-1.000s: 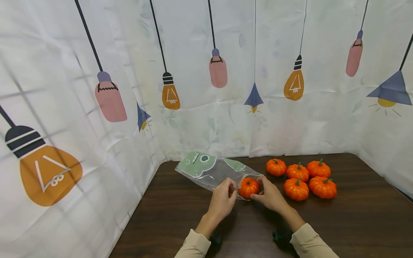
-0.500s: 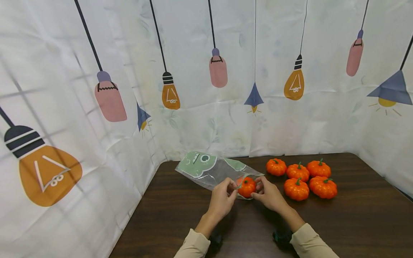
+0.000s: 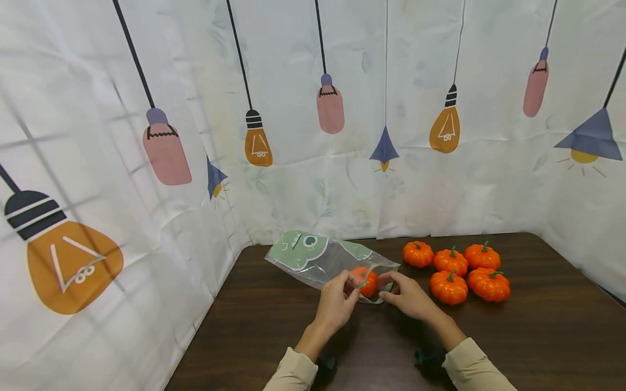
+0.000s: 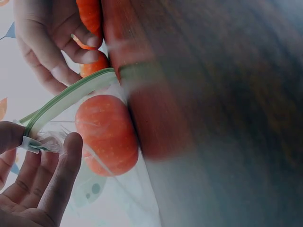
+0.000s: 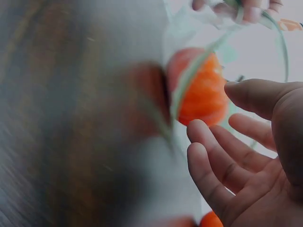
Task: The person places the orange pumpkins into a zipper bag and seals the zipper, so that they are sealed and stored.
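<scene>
A small orange toy pumpkin [image 3: 370, 285] lies inside the mouth of a clear zip bag [image 3: 337, 262] with a green monster print. My left hand [image 3: 336, 305] pinches the bag's green zip edge between thumb and fingers, at the corner of the mouth, as the left wrist view shows. Through the film, the pumpkin [image 4: 106, 135] looks pale and rests low by the table. My right hand [image 3: 409, 297] is at the other side of the opening, fingers spread and gently bent, holding nothing. Its thumb tip is close to the pumpkin [image 5: 208, 94] in the right wrist view.
Several more orange pumpkins [image 3: 450, 287] with green stems stand grouped to the right of my right hand. The dark wooden table [image 3: 244, 326] runs back to a white cloth [image 3: 293, 195] printed with lamps and bulbs, which also hangs at both sides.
The pumpkin has slid left, from between my hands into the bag's mouth. My right hand's fingers have come off it, while the left hand keeps its place at the zip edge.
</scene>
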`<action>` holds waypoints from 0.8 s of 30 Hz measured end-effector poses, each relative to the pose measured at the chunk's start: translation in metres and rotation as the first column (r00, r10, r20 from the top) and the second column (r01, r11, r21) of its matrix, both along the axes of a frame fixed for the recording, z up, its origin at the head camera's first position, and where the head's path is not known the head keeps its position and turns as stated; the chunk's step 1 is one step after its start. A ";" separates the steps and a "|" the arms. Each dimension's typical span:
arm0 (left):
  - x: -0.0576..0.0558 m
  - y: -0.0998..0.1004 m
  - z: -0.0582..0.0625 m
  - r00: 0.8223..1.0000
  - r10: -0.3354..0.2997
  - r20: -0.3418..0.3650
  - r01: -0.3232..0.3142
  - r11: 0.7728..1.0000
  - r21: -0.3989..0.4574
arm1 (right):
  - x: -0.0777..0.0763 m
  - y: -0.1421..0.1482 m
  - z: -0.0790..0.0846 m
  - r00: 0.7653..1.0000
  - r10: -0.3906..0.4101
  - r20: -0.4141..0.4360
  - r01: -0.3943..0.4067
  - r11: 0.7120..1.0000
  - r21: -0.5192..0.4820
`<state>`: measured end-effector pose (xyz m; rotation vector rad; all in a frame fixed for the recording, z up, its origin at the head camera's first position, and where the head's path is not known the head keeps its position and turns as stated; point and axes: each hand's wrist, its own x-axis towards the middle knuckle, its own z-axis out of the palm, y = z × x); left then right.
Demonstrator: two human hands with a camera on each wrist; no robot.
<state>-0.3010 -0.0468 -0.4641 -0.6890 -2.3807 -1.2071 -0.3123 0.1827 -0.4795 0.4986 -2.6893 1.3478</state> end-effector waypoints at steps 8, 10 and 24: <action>0.000 -0.001 0.001 1.000 -0.012 0.005 0.012 1.000 0.006 | 0.005 0.031 0.030 0.998 -0.033 -0.053 0.030 0.998 -0.060; -0.001 -0.001 0.001 1.000 -0.014 0.005 0.014 1.000 0.003 | 0.009 0.038 0.037 0.996 -0.051 -0.075 0.045 0.996 -0.073; -0.003 -0.003 0.001 1.000 -0.021 -0.014 0.021 1.000 -0.016 | 0.033 0.082 0.034 0.936 -0.219 -0.276 0.216 0.976 -0.042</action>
